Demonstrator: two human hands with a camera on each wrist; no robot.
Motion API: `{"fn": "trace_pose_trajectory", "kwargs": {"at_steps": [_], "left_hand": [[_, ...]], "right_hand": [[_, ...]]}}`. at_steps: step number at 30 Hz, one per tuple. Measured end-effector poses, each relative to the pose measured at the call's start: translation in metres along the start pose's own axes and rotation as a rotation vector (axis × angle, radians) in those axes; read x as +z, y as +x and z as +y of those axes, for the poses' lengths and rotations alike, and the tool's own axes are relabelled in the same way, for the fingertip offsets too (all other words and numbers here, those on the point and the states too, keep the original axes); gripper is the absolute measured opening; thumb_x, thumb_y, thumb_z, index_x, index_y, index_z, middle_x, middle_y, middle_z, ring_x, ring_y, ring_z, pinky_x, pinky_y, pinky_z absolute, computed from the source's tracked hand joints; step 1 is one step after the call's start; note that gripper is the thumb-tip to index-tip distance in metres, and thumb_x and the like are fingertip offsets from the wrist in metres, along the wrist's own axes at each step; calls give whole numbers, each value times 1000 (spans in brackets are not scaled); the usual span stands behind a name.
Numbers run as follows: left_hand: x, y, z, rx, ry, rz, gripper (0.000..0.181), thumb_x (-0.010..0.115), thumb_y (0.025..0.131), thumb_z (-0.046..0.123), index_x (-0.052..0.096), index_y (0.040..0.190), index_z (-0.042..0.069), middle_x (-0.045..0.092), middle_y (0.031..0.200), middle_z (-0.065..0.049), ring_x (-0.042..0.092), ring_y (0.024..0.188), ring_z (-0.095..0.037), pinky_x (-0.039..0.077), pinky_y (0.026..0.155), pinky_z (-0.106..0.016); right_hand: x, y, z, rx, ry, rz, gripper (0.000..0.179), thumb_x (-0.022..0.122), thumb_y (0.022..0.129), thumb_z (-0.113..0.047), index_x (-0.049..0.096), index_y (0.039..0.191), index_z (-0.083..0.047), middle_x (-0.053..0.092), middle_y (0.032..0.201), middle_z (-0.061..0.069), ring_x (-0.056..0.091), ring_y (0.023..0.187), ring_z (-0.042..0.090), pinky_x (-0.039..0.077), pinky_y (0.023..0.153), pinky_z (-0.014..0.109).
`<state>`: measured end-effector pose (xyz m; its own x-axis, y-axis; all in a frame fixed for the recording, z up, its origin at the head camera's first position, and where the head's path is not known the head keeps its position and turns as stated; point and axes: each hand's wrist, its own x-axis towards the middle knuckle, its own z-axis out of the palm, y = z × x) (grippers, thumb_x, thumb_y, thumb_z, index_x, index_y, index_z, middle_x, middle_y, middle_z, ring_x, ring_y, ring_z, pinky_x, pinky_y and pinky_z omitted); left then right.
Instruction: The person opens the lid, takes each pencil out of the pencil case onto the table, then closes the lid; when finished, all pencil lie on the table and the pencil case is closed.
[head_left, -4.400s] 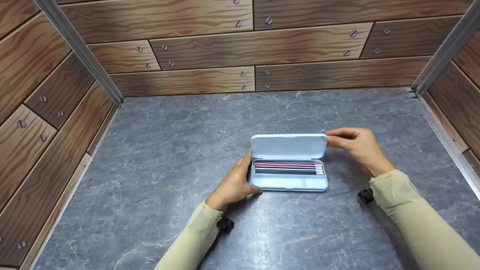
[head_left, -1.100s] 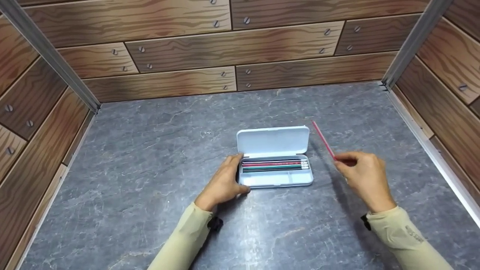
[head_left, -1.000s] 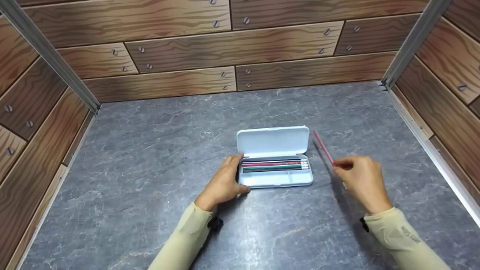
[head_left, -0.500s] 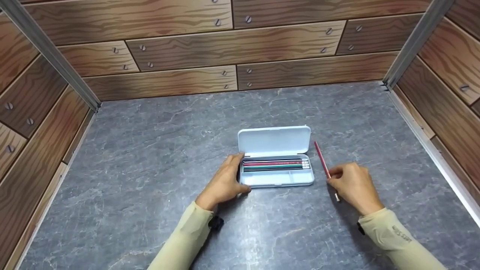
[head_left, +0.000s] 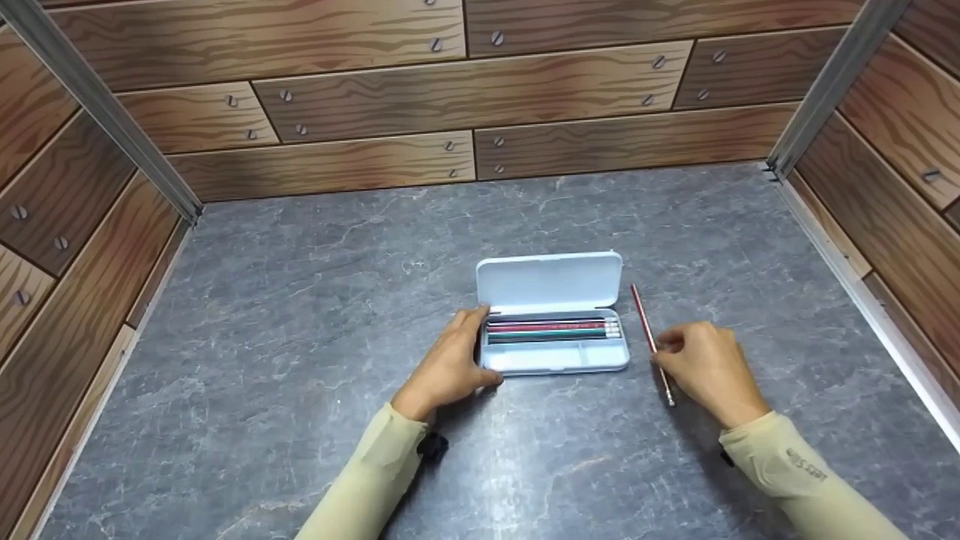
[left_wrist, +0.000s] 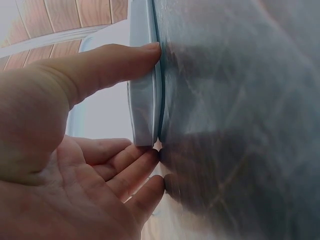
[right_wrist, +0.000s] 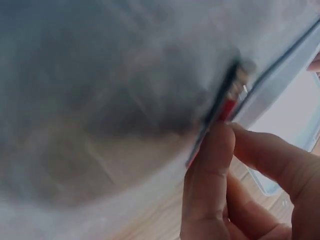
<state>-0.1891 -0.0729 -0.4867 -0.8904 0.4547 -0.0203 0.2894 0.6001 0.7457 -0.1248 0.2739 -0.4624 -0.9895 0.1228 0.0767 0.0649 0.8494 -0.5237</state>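
An opened light-blue pencil case sits on the grey table with its lid tilted up at the back. Several pencils lie side by side in its rear compartment, white eraser ends to the right. My left hand holds the case's left end, thumb at the front edge and fingers round the corner. In the left wrist view the thumb presses the case wall. Right of the case, a red pencil lies at the table surface, eraser end toward me. My right hand pinches it between thumb and index finger.
The marbled grey table runs to wood-patterned walls at the back and both sides. Metal corner posts stand at the rear corners. The case's front compartment has a small divider.
The lid was held by my right hand at first. Since then that hand has taken the red pencil and lowered it to the table right of the case. My left hand keeps its hold.
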Motion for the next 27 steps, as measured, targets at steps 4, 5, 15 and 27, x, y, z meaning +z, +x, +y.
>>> {"fn": "trace_pose_trajectory", "kwargs": {"at_steps": [4,5,15,27], "left_hand": [[-2,0,2,-7,0,1,108,94,79,3,36,171,-3,51,165,-22,52,153,-38,41,135,-51],[-2,0,2,-10,2,1,109,94,79,3,36,171,-3,51,165,-22,52,153,-38,41,135,-51],[-1,0,0,-15,15,1,110,95,80,4,36,172,-3,51,166,-22,51,155,-38,39,137,-51],[-1,3,-5,0,3,-5,109,95,79,3,37,171,-4,52,164,-23,53,153,-38,40,136,-52]], "right_hand": [[-8,10,-12,-54,29,51,26,80,90,-11,86,112,2,85,100,21,80,93,44,62,86,62],[-10,14,-15,-72,43,53,25,81,92,-11,86,113,1,85,102,21,80,95,43,62,88,61],[3,48,-35,-361,173,-126,21,80,96,0,84,117,0,84,115,16,82,106,35,68,97,53],[38,62,-36,-606,51,-166,20,87,91,1,86,110,-5,85,105,8,80,97,28,68,91,49]]}}
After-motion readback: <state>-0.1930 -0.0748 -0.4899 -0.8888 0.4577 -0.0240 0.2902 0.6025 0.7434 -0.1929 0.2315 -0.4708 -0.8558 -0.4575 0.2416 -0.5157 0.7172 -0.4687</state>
